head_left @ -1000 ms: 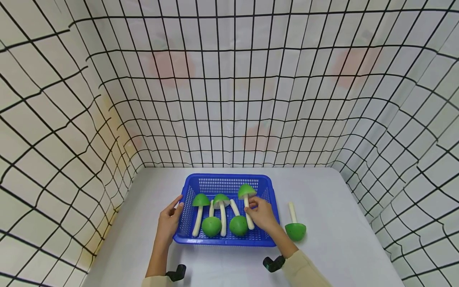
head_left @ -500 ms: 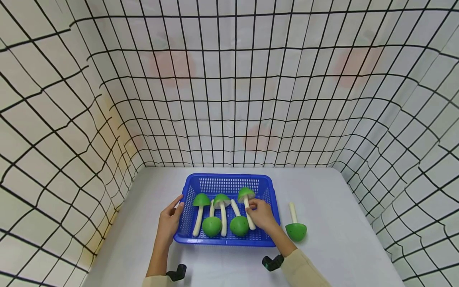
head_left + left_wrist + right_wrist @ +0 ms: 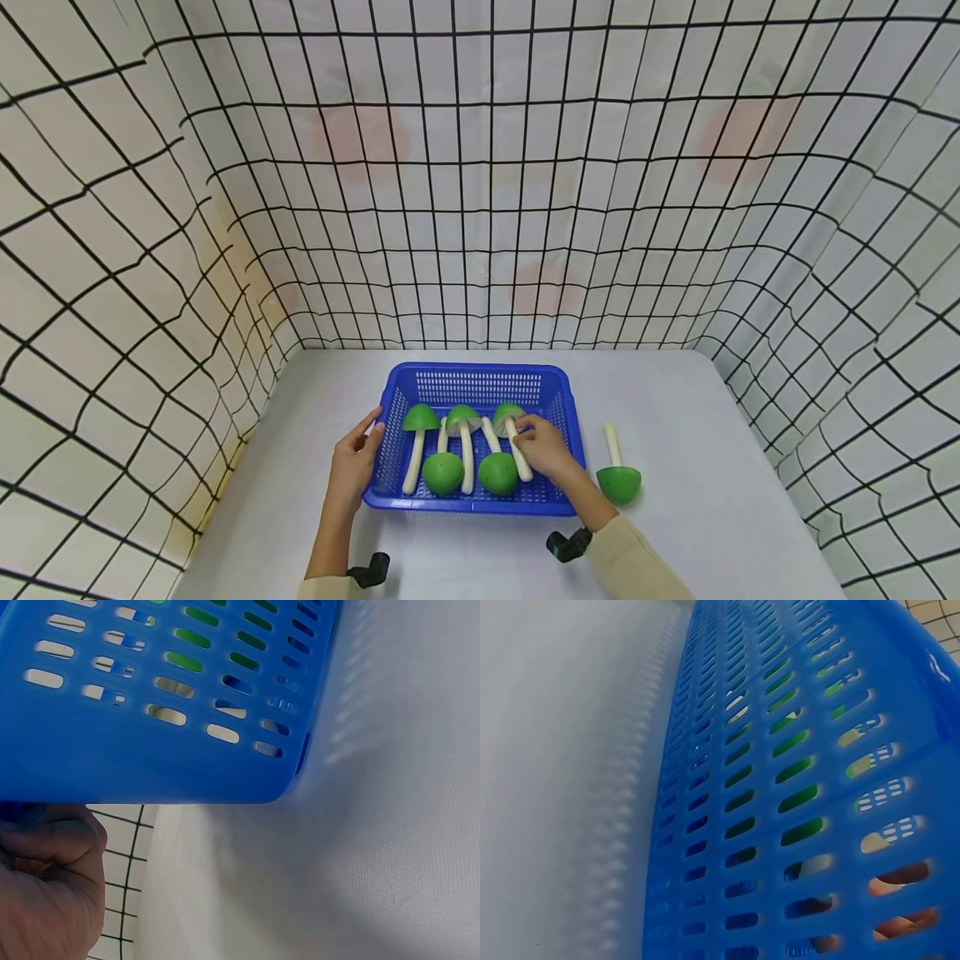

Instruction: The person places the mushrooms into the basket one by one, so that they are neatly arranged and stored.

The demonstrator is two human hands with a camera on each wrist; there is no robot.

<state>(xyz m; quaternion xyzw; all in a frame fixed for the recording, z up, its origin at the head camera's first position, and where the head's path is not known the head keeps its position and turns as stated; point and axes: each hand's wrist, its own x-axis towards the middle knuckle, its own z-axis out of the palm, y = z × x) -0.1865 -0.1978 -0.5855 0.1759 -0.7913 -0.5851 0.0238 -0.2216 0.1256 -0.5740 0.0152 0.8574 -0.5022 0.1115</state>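
Note:
A blue plastic basket (image 3: 480, 367) with slotted walls holds several toy mushrooms with green domed caps and long white stems. At its left wall, my left hand (image 3: 352, 467) holds the rim; the left wrist view shows its fingers (image 3: 56, 840) bent at the basket's edge. My right hand (image 3: 546, 450) reaches over the right side and pinches the rightmost mushroom (image 3: 519, 454) by the stem just under its cap. That mushroom lies low in the basket, cap away from me, beside a mushroom (image 3: 498, 473) whose cap faces me. Through the slots, the right wrist view shows only bits of the right hand.
One more green-capped mushroom (image 3: 618, 483) lies on the white table to the right of the basket, its stem pointing away. A black wire grid (image 3: 487, 208) over white sheeting closes off the back and both sides.
My right hand has lowered the rightmost mushroom into the basket, its cap sinking toward the basket floor and coming nearer to me. The left hand and basket stay where they were.

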